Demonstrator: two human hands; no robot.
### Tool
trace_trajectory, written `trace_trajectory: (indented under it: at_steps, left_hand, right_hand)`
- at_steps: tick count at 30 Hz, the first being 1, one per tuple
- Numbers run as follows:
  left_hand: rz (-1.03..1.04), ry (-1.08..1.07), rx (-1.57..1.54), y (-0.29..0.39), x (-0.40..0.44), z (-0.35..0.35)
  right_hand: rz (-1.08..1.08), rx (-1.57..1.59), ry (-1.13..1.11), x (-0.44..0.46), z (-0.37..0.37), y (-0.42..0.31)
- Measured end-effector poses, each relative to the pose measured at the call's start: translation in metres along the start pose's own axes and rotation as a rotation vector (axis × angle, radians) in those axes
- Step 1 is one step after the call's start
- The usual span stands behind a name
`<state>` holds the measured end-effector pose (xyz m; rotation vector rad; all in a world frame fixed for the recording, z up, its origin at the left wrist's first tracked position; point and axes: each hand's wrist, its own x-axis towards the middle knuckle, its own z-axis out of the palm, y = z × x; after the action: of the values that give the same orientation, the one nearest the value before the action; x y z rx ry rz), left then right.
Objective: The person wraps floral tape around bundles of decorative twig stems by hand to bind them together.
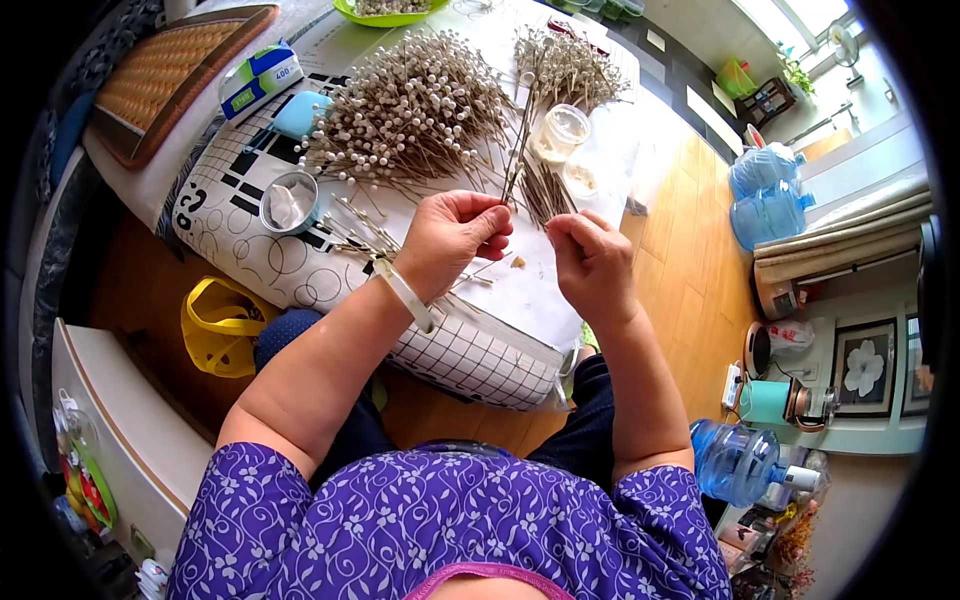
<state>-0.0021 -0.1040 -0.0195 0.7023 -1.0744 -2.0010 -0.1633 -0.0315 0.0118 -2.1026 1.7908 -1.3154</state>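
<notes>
My left hand (458, 242), with a pale bangle (402, 296) at the wrist, pinches a thin dark stem (518, 152) that points up and away. Close by on the right, my right hand (594, 262) has its thumb and fingertips pressed together; whatever lies between them is too small to make out. Bare brown stems (546, 192) lie in a bunch just beyond both hands. Past them stand a clear round tub (560, 133) and a smaller one (581, 179) with pale contents. A big heap of white-tipped stems (415, 105) spreads behind my left hand, and a smaller bunch (572, 72) lies farther right.
Left of the heap are a cup with white tissue (290, 203), a light-blue box (301, 115) and a tissue pack (261, 82). A green basin (390, 12) stands at the back. A yellow basket (222, 328) is below the table's left edge; water jugs (768, 195) stand on the right.
</notes>
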Motion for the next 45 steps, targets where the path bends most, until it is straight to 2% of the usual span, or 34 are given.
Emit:
trace_trajectory:
  at_steps: [5, 7, 15, 19, 25, 29, 31, 32, 34, 35, 36, 38, 45]
  left_hand:
    - [0.043, 0.028, 0.011, -0.001, 0.000, 0.002]
    - [0.054, 0.040, 0.013, -0.004, 0.000, 0.003]
    - [0.148, 0.084, -0.088, -0.012, 0.002, 0.007]
    - [0.173, 0.098, -0.080, -0.015, 0.004, 0.004]
    - [0.173, 0.120, -0.045, -0.016, 0.005, 0.004]
    - [0.185, 0.133, 0.005, -0.012, 0.005, 0.004]
    - [0.168, 0.124, 0.061, -0.010, 0.005, 0.001]
    - [0.162, 0.094, 0.074, -0.010, 0.005, -0.001]
    - [0.140, 0.059, 0.086, -0.014, 0.002, 0.001]
    - [0.106, 0.027, 0.090, -0.013, 0.001, 0.003]
    - [0.075, -0.006, 0.095, -0.011, 0.000, 0.004]
    - [0.048, -0.027, 0.095, -0.009, -0.001, 0.006]
    - [-0.079, -0.103, 0.084, -0.007, -0.004, 0.009]
  right_hand:
    - [0.003, 0.005, -0.009, -0.002, 0.003, -0.006]
    - [0.103, 0.084, -0.049, -0.003, 0.007, -0.011]
    - [0.085, 0.134, -0.039, -0.003, 0.024, -0.021]
    - [-0.094, -0.129, -0.057, -0.004, 0.027, -0.021]
    - [-0.175, -0.428, -0.111, -0.008, 0.034, -0.028]
    - [-0.207, -0.522, -0.141, -0.011, 0.036, -0.028]
    - [-0.187, -0.265, -0.132, -0.006, 0.027, -0.032]
    - [-0.106, -0.077, -0.119, -0.002, 0.022, -0.030]
    - [0.159, 0.402, 0.020, 0.001, 0.030, 0.000]
    - [0.390, 0.694, 0.005, 0.005, 0.026, 0.006]
    - [0.524, 0.788, -0.080, 0.011, 0.018, 0.006]
    - [0.516, 0.927, -0.061, 0.013, 0.022, 0.021]
    - [0.595, 1.075, -0.143, 0.012, 0.023, 0.032]
